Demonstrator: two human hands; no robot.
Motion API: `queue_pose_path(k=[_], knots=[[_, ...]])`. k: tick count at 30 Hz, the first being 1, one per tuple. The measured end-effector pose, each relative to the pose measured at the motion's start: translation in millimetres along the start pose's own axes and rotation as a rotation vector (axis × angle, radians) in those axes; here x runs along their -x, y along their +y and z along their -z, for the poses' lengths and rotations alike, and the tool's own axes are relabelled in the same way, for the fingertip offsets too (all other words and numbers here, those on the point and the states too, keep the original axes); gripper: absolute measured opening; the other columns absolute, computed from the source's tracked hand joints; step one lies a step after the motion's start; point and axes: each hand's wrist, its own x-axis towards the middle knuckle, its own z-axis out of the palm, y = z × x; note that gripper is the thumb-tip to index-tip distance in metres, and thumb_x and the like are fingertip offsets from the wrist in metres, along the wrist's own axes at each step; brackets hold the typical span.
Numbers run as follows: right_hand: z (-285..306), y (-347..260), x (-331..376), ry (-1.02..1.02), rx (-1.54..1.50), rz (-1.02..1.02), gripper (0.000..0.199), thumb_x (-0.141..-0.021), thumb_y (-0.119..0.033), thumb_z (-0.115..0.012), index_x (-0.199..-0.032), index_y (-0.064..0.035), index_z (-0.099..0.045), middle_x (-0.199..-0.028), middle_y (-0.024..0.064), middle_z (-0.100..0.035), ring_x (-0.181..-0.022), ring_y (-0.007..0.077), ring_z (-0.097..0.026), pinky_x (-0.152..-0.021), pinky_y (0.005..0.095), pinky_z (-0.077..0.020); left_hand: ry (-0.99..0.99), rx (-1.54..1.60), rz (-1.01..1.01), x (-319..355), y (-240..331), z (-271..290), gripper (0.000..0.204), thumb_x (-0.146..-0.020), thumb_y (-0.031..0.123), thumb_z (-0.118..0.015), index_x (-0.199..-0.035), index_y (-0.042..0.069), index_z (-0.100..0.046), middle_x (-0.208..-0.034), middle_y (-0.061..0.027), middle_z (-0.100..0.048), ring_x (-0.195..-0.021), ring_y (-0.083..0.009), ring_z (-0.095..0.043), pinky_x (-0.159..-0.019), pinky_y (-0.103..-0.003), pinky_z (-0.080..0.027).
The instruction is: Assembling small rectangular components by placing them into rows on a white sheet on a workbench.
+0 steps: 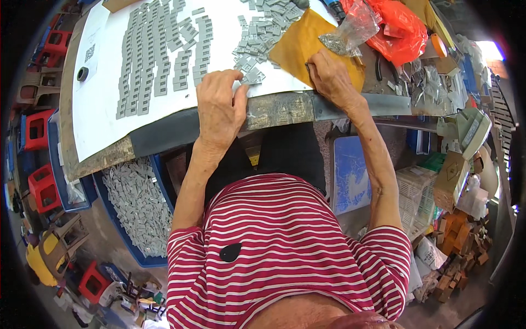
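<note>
My left hand [218, 107] is at the front edge of the white-covered tabletop. Its fingers are bent, with a gap between forefinger and thumb, and I see nothing held in it. The fingertips are beside a loose pile of small grey rectangular parts [253, 75]. My right hand [332, 79] rests over a yellow-brown sheet [298, 44], fingers curled together. Something small and dark shows at its fingertips, too hidden to name. Beyond that hand, a clear plastic bag [350, 38] and a heap of tiny metal pieces [335, 45] lie on the sheet.
More grey parts [143, 60] lie in long rows on the left. A black ring [82, 74] sits near the left edge. Red plastic bag [397, 33] and orange tape roll [438, 45] are at far right. Below the table stands a blue crate [156, 262] full of grey parts.
</note>
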Motion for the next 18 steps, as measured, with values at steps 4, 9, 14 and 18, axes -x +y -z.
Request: queue_pose_path(k=[4,9,14,18], knots=[[1,-1,-1,0.019,-0.006,0.023,0.007,-0.075,-0.003,-0.053,-0.08,-0.0011,-0.048,-0.075,0.0138,-0.049,-0.064,0.0318,-0.054,-0.054,0.0375,-0.0456,-0.021,0.287,0.216,2,13,8,0.016,-0.073,0.0,-0.058,-0.089,-0.002,-0.055,-0.074,-0.0132,-0.059,-0.065,-0.0244,-0.059,-0.061,-0.03,-0.046],[1,-1,-1,0.039,-0.116,-0.029,0.007,-0.075,0.0,-0.054,-0.081,-0.0011,-0.05,-0.071,0.0151,-0.052,-0.065,0.0315,-0.054,-0.056,0.0375,-0.0426,-0.029,0.49,0.35,6,11,7,0.016,-0.074,0.001,-0.06,-0.089,-0.002,-0.055,-0.071,-0.0079,-0.06,-0.06,-0.012,-0.056,-0.056,-0.022,-0.045],[8,3,0,-0.002,-0.256,-0.2,0.006,-0.077,-0.006,-0.052,-0.079,0.0002,-0.051,-0.069,0.0146,-0.054,-0.064,0.0296,-0.056,-0.056,0.0366,-0.0441,-0.096,0.779,0.537,4,10,8,0.015,-0.075,0.002,-0.061,-0.089,-0.001,-0.057,-0.071,-0.0005,-0.058,-0.061,-0.0041,-0.05,-0.057,-0.018,-0.043],[7,15,2,-0.105,-0.541,-0.522,0.014,-0.079,-0.011,-0.054,-0.077,0.0021,-0.054,-0.064,0.0105,-0.056,-0.059,0.0185,-0.055,-0.056,0.0304,-0.0442,-0.113,0.879,0.578,4,9,7,0.015,-0.075,0.001,-0.06,-0.09,0.0,-0.058,-0.072,0.0015,-0.057,-0.062,-0.0026,-0.049,-0.057,-0.016,-0.041]])
